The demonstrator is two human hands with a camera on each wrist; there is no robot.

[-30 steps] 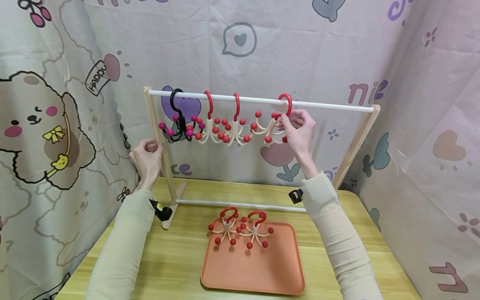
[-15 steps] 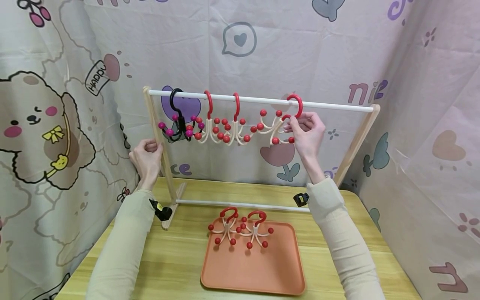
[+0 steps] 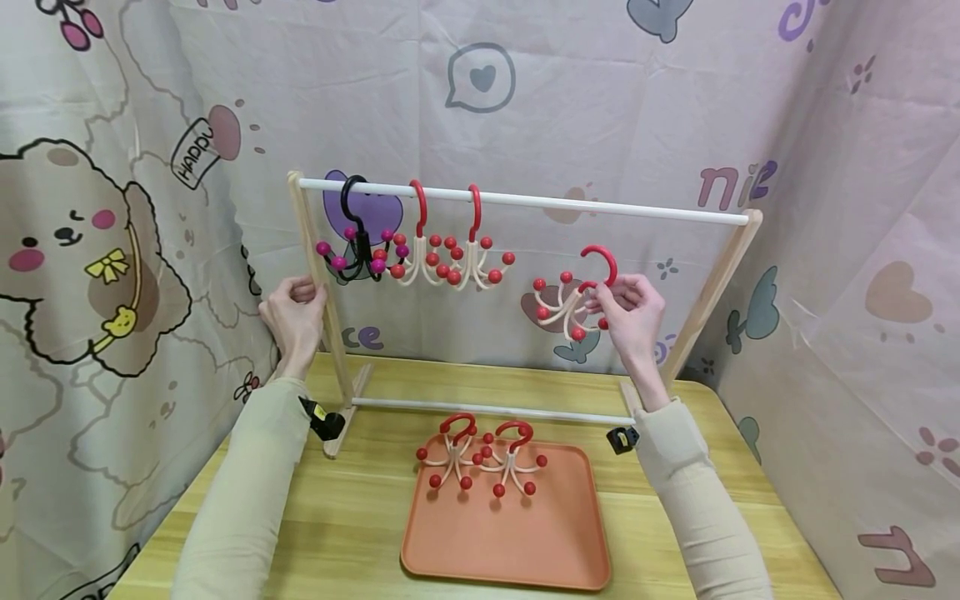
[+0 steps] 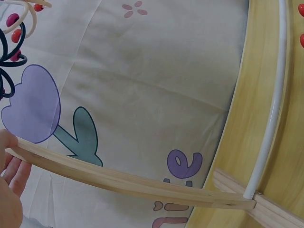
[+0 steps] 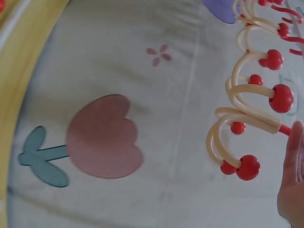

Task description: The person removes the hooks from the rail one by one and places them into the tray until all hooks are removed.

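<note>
pale printed curtain (image 3: pixel 585 100) (cartoon bear (image 3: pixel 56 321) at left), wood-grain table (image 3: pixel 345 517)

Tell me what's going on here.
A person's right grip holds a red-hooked hanger by its hook, below the white rail and off it. The left grip holds the left post. Three hangers are on the rail: a black one and two with red hooks. Another two red-hooked ones lie at the far end of the tray.
</note>
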